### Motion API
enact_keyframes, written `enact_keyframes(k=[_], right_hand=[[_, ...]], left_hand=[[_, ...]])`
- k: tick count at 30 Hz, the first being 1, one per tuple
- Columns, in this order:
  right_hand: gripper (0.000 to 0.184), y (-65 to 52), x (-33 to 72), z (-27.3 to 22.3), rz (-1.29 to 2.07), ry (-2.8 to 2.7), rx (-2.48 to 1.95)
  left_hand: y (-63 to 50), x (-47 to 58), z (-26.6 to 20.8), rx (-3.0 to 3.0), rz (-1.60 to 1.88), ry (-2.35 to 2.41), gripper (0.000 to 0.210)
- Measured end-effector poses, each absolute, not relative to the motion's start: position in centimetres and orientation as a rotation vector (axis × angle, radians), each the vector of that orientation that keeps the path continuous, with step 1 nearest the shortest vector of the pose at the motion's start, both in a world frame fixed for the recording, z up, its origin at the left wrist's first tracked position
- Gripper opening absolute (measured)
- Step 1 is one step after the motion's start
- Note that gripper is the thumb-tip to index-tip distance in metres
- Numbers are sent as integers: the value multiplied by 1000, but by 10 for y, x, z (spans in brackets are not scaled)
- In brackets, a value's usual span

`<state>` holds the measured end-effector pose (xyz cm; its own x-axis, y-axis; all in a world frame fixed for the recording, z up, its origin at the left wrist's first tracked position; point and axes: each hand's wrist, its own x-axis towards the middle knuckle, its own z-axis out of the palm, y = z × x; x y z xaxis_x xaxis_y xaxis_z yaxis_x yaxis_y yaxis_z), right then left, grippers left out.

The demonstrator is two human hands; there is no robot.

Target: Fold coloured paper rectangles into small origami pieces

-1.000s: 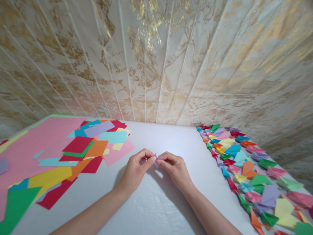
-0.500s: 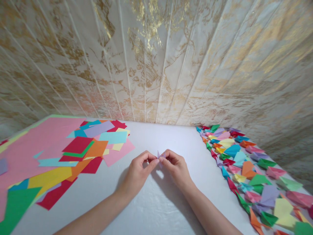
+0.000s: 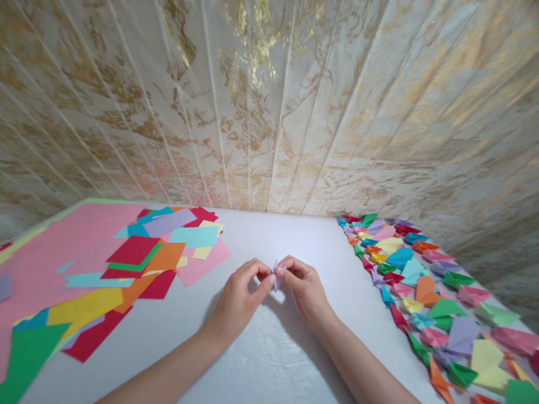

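A small folded piece of lilac paper is pinched between my two hands above the white table. My left hand grips its left side with thumb and forefinger. From the other side, my right hand pinches it the same way. Pointed tips of the paper stick up and down between the fingertips. My fingers cover much of it, so its full shape is hidden.
Coloured paper sheets, among them a red rectangle and a large pink sheet, lie on the left. Rows of folded paper pieces, such as a blue one, cover the right side. A gold-patterned curtain hangs behind.
The lilac paper has shifted slightly in my fingertips, and more of it shows below them. My left fingertips have moved a little; the sheets and folded pieces lie as before.
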<state>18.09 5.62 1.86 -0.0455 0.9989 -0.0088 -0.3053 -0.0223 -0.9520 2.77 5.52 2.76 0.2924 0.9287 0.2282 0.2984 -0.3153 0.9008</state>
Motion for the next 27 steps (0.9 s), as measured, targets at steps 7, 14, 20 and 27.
enact_keyframes(k=[7,14,20,27], right_hand=[[25,54,176,13,1339,-863,-975],[26,54,174,14,1374,-839,-944],[22,52,173,13,1381,-873,-937],[19,51,175,16,1322,-896,-936]], left_hand=[[54,34,21,1829,943,1136,23],[53,33,21,1799,948,1151,21],[54,32,25,1827,1026,1159,20],[52,34,22,1896,1071,1150,18]])
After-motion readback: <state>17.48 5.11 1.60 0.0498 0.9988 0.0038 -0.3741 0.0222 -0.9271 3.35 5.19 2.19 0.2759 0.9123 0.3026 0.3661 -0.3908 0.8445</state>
